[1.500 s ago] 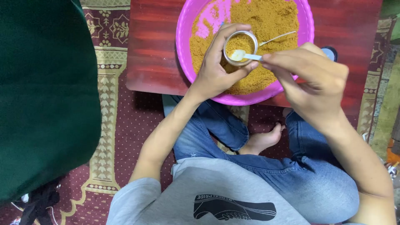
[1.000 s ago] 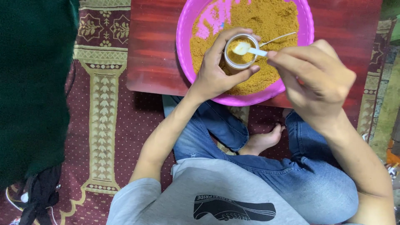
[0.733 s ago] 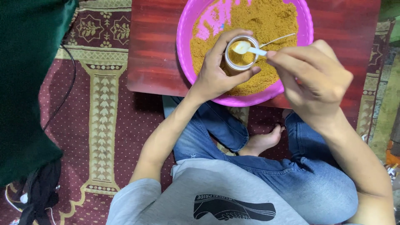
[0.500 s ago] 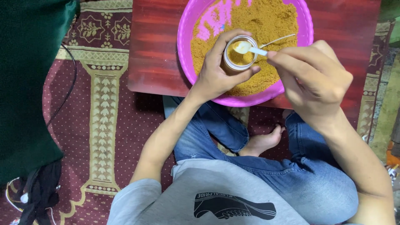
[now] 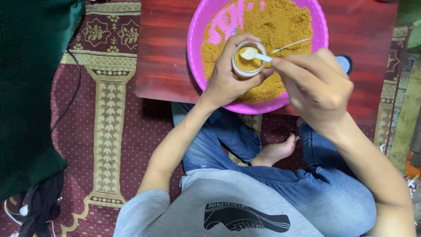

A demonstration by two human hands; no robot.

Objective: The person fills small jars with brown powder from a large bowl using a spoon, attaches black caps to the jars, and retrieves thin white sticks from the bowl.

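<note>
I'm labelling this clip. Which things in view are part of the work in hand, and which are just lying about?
In use:
left hand holding small jar
right hand holding white spoon
pink bowl of brown powder

Lying about:
metal spoon in the powder
dark round lid
black cable
green cloth

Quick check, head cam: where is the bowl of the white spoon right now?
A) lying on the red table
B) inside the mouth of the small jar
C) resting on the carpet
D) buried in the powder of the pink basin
B: the white spoon, pinched by the right hand, has its bowl in the open top of the small jar that the left hand holds over the pink basin.
</note>
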